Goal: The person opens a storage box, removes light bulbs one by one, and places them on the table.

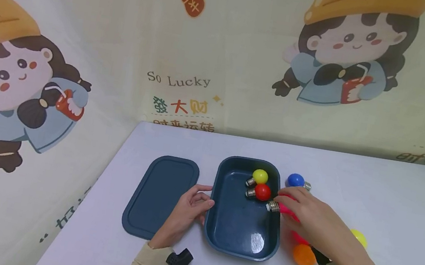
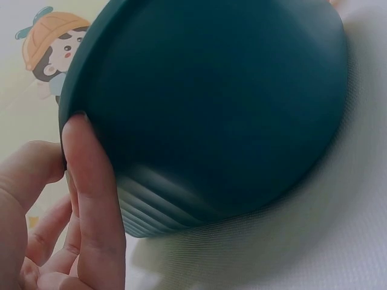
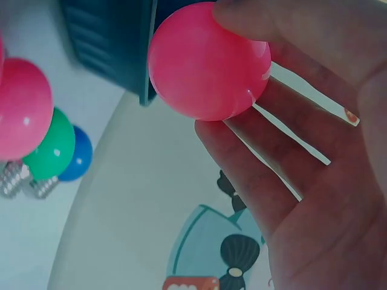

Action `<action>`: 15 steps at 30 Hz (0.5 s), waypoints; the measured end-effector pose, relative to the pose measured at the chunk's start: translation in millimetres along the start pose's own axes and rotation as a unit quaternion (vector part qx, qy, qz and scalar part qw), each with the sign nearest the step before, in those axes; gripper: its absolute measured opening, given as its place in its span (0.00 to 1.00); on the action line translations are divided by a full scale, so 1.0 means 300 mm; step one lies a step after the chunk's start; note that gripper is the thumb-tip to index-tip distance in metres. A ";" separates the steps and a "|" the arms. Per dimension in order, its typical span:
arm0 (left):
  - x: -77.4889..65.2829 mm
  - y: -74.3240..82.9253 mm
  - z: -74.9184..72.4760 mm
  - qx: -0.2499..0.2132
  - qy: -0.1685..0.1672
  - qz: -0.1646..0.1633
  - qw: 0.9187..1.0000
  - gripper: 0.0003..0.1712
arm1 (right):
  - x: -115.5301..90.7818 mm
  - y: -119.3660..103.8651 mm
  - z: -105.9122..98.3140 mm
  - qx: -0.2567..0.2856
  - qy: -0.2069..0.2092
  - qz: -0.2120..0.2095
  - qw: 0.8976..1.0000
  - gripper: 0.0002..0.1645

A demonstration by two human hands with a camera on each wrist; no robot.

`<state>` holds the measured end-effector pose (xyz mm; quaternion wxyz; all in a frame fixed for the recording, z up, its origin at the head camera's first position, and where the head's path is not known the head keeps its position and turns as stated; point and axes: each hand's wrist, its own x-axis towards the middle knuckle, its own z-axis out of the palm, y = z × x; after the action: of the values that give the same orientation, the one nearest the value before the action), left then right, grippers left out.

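A dark blue rectangular box (image 1: pixel 240 229) stands uncovered on the white table. My left hand (image 1: pixel 192 208) holds its left rim, the thumb and index finger at the edge; the left wrist view shows that thumb against the box wall (image 2: pixel 230 121). Over the box's right rim, my right hand (image 1: pixel 306 212) pinches a pink light bulb (image 3: pixel 205 63) by its round end. The bulb's metal base points left into the box. Inside, towards the far right, lie a yellow bulb (image 1: pixel 260 176) and a red bulb (image 1: pixel 263 192).
Left of the box lies a flat dark blue lid (image 1: pixel 160 198). A blue bulb (image 1: pixel 295 180), an orange bulb (image 1: pixel 304 256) and a yellow bulb (image 1: pixel 359 238) are to the right, some partly behind my arm. A green bulb (image 3: pixel 51 148) shows in the right wrist view.
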<state>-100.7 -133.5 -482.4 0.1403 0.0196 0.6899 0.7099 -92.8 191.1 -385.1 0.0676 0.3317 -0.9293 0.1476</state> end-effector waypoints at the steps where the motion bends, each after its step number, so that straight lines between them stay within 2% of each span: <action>1: -0.001 0.000 0.001 0.000 -0.001 0.000 1.000 0.28 | -0.005 0.005 -0.002 -0.003 0.000 0.004 1.000 0.26; 11: -0.001 -0.006 -0.001 0.002 -0.002 0.003 1.000 0.28 | -0.047 0.050 -0.020 -0.008 0.016 0.004 1.000 0.31; 15: 0.000 -0.010 -0.003 0.006 -0.003 0.006 1.000 0.29 | -0.065 0.070 -0.025 -0.006 0.028 0.015 0.999 0.30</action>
<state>-100.4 -134.3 -485.5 0.1381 0.0266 0.6935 0.7066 -90.9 220.6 -387.3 0.0929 0.3134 -0.9328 0.1520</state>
